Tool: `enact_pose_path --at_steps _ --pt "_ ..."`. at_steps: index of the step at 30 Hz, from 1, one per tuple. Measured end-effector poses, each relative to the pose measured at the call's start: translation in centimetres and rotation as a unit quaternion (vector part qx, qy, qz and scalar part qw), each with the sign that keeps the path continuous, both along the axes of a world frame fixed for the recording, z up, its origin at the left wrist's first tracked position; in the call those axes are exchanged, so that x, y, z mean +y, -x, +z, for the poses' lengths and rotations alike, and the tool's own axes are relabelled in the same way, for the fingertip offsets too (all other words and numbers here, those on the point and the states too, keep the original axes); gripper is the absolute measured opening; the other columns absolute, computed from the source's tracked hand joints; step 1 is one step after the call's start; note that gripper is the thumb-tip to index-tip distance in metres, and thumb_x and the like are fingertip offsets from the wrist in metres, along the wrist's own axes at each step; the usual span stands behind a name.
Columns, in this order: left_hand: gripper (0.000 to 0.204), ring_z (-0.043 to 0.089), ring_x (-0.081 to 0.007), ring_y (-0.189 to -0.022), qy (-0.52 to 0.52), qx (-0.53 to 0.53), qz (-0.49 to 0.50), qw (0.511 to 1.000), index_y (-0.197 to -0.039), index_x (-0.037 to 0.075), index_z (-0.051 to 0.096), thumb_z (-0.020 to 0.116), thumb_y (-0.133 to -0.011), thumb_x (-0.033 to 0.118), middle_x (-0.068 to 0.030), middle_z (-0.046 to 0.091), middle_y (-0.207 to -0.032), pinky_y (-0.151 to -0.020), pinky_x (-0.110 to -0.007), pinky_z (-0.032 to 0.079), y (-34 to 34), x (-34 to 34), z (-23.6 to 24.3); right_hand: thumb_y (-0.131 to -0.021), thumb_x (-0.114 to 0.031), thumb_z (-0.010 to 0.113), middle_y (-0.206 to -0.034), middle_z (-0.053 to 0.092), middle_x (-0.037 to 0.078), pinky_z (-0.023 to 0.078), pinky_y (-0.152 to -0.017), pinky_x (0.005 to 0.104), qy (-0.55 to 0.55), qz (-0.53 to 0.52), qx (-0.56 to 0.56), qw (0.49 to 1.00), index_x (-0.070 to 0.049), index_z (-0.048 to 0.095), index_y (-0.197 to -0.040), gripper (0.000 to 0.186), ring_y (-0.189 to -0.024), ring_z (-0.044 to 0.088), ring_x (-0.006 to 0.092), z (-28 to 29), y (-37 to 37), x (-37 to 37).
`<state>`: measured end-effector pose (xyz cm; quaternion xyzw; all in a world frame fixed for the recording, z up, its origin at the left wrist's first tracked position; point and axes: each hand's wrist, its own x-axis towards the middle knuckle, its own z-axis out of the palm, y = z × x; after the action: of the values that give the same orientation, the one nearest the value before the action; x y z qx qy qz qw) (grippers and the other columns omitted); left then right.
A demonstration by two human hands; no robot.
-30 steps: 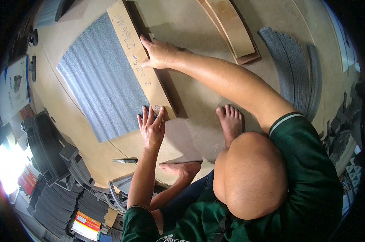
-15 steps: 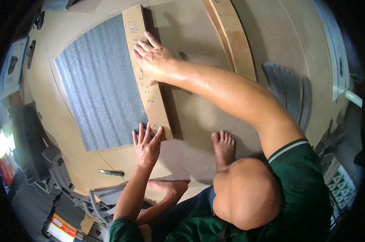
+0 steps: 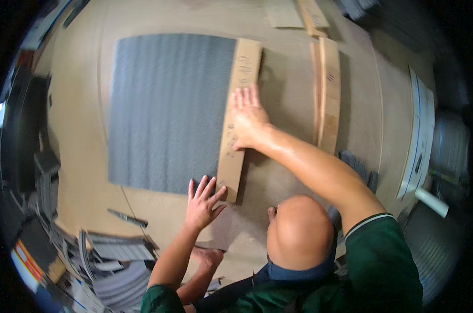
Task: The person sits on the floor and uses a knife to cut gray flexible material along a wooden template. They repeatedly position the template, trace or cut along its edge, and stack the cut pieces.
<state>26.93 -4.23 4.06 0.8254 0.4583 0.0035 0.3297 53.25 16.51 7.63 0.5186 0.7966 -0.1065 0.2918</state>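
A dark grey, ribbed foam-like sheet (image 3: 168,109) lies flat. Along its right edge runs a long tan board (image 3: 251,65) with handwriting on it; I cannot tell whether it is wood or cardboard. My right hand (image 3: 251,120) presses flat on the middle of the board, fingers stretched toward its far end. My left hand (image 3: 201,207) is spread at the near right corner of the sheet. Its fingertips rest on the sheet's near edge and on the board's near end. To the left of that hand a slim knife-like tool (image 3: 127,217) lies on the floor covering.
Another pair of tan strips (image 3: 329,94) lies to the right, beyond my right forearm. Grey offcuts (image 3: 121,248) pile up at the lower left. At the far right are a white sheet (image 3: 418,135) and a white roll (image 3: 431,202). My bare knee (image 3: 302,229) is close below the board.
The view has turned, so the sheet and board now appear straighter and farther right. Both hands stay on the board and sheet in about the same places.
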Motion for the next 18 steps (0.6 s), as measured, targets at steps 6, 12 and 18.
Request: enact_pose_path --at_steps 6,12,18 --pt "0.035 0.061 -0.0402 -0.111 -0.265 0.090 0.540 0.794 -0.120 0.002 0.066 0.080 -0.092 0.019 -0.0186 0.065 -0.121 -0.097 -0.052 0.048 13.1 -2.2 -3.2 -0.054 -0.075 0.090 -0.168 0.030 0.033 0.007 -0.132 0.0605 -0.002 -0.038 0.025 0.999 0.014 0.023 -0.161 0.155 -0.161 0.023 0.0410 -0.3 -0.2 -0.1" --pt "0.077 0.061 -0.0448 -0.117 -0.073 0.349 0.779 0.516 -0.122 -0.001 0.060 0.074 -0.089 0.067 -0.0248 0.063 -0.122 -0.096 -0.057 0.050 23.5 -8.6 -6.9 -0.047 -0.071 0.095 -0.166 0.035 0.031 0.015 -0.129 0.0606 -0.036 -0.050 0.018 0.998 0.013 0.028 -0.160 0.156 -0.158 0.030 0.0402 -0.6 0.8 -0.5" --pt "0.047 0.070 -0.0500 -0.104 -0.001 0.223 0.758 0.612 -0.119 0.001 0.062 0.067 -0.098 0.043 -0.0291 0.073 -0.109 -0.089 -0.057 0.055 27.5 -10.7 -10.4 -0.051 -0.077 0.090 -0.168 0.032 0.029 0.014 -0.130 0.0610 -0.052 -0.036 0.041 0.997 0.010 0.023 -0.163 0.156 -0.158 0.029 0.0405 -0.6 0.4 -0.5"
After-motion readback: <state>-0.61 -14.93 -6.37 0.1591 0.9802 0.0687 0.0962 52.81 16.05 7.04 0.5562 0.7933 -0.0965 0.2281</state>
